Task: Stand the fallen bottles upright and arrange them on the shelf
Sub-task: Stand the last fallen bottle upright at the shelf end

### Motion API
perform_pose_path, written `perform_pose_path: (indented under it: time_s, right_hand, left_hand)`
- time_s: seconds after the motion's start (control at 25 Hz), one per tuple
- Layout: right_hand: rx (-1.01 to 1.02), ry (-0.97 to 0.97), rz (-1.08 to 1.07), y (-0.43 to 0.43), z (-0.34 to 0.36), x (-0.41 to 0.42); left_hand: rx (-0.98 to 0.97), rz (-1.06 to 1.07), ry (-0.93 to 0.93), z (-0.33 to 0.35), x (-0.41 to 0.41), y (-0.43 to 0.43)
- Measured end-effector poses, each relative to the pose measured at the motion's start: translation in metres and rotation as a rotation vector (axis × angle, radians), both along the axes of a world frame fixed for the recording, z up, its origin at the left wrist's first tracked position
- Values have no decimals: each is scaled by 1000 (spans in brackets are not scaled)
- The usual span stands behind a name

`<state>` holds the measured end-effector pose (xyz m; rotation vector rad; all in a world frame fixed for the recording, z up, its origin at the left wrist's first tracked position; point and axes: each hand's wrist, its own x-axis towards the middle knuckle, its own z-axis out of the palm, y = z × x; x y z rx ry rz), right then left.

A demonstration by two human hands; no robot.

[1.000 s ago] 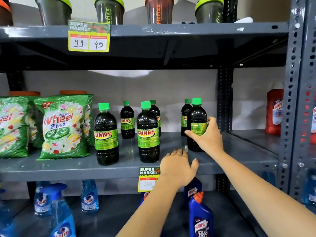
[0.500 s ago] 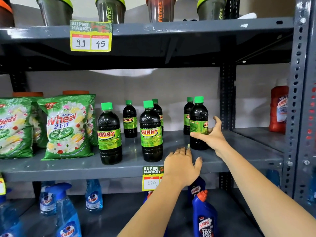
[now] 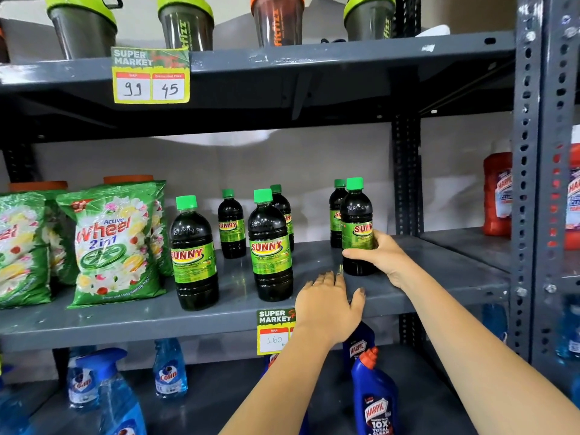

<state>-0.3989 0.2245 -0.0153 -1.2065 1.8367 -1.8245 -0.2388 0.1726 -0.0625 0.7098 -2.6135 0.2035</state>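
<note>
Several dark Sunny bottles with green caps stand upright on the grey middle shelf (image 3: 439, 271). My right hand (image 3: 381, 255) grips the lower half of the front right bottle (image 3: 356, 221), which stands on the shelf with its label partly turned to the front. Directly behind it stands another bottle (image 3: 336, 211). Two front bottles stand at the left (image 3: 193, 255) and the centre (image 3: 270, 246), with two smaller-looking ones behind (image 3: 231, 226) (image 3: 284, 208). My left hand (image 3: 328, 306) lies flat, palm down, on the shelf's front edge, holding nothing.
Green Wheel detergent bags (image 3: 110, 243) fill the shelf's left part. Shaker cups (image 3: 185, 23) line the top shelf. Blue Colin sprays (image 3: 169, 368) and Harpic bottles (image 3: 375, 394) sit below. Red Harpic bottles (image 3: 497, 189) stand in the right bay beyond the upright post (image 3: 527, 183).
My right hand has slid lower down the right front bottle, and the bottle has turned so its Sunny label shows more. My left hand stays on the shelf edge.
</note>
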Motion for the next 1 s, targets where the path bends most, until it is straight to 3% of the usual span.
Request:
perform_pose_path:
  time_s: [0.52,0.72,1.0]
  right_hand:
    - [46,19,-90,7,10,5]
    - [149,111,-36,19,14,8]
    - [124,238,-74,38,3,14]
  left_hand:
    - [-11,3,-6,1,0,0]
    - [-11,5,3,0,2,2]
    - [12,7,6,3,4,7]
